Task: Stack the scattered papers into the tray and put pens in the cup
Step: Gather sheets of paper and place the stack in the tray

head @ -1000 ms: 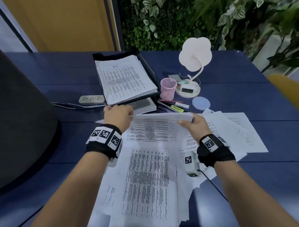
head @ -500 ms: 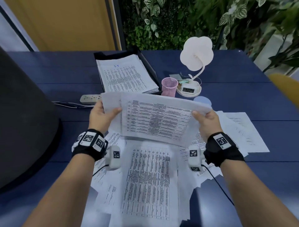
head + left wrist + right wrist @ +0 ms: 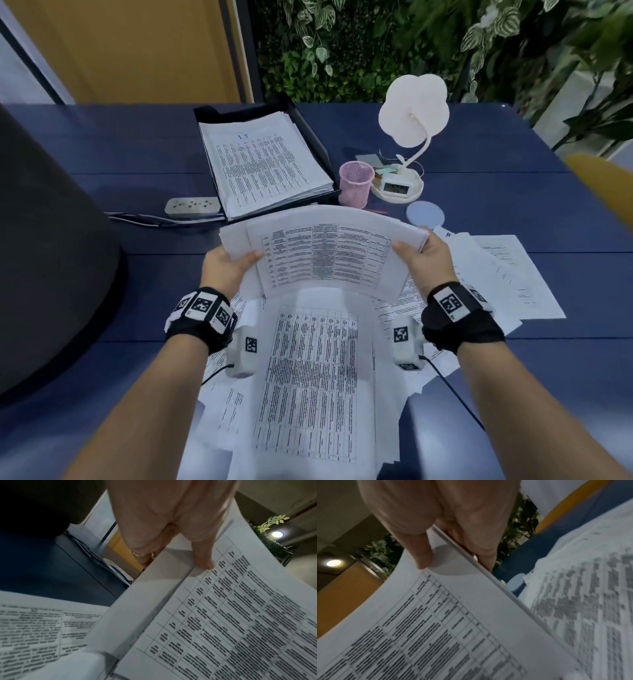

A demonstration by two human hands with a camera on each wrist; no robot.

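Both hands hold a bundle of printed sheets [image 3: 325,253] in the air above the desk, bowed upward in the middle. My left hand [image 3: 229,265] pinches its left edge, thumb on top [image 3: 204,561]. My right hand [image 3: 423,251] pinches the right edge, thumb on top [image 3: 423,555] and fingers underneath. A black tray [image 3: 308,126] with a stack of papers [image 3: 263,164] stands just beyond. The pink mesh cup [image 3: 355,183] stands right of the tray. More loose papers [image 3: 318,383] lie below the hands and spread to the right [image 3: 507,274]. The held bundle hides the pens.
A white flower-shaped lamp [image 3: 412,113] with a small clock base [image 3: 397,186] stands behind the cup. A pale blue round coaster [image 3: 424,216] lies near my right hand. A power strip [image 3: 191,205] and cables lie left of the tray. A large dark object [image 3: 51,253] fills the left side.
The bundle was pressed down on the desk pile a second ago. Both hands have lifted it off the desk and carried it slightly forward, toward the tray.
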